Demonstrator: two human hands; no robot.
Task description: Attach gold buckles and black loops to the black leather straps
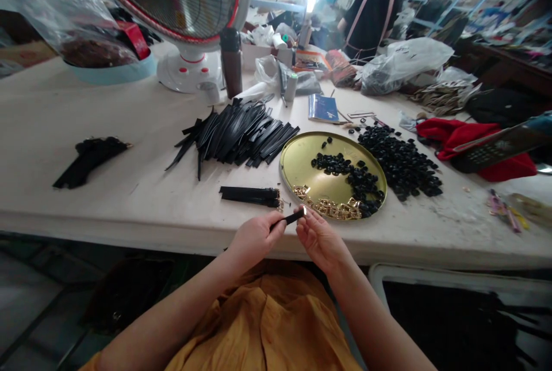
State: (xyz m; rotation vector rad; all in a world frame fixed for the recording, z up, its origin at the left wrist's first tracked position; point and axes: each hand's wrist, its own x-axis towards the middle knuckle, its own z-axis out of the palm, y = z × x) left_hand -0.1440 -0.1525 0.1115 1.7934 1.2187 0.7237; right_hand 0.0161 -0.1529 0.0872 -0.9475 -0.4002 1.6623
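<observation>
My left hand (257,237) is closed around a thin black strap (291,218) at the table's near edge. My right hand (318,235) pinches the strap's far end, where a small gold buckle (303,209) sits at its fingertips. Just beyond lies a round gold tray (302,158) holding gold buckles (332,207) and small black loops (350,172). A short stack of black straps (250,195) lies left of the tray. A bigger pile of black straps (236,136) fans out behind it.
A heap of black loops (403,164) lies right of the tray, with red cloth (470,141) beyond. A fan (190,8), a dark bottle (232,63), a blue notebook (323,108) and plastic bags stand further back. Another person (373,14) works at the far side.
</observation>
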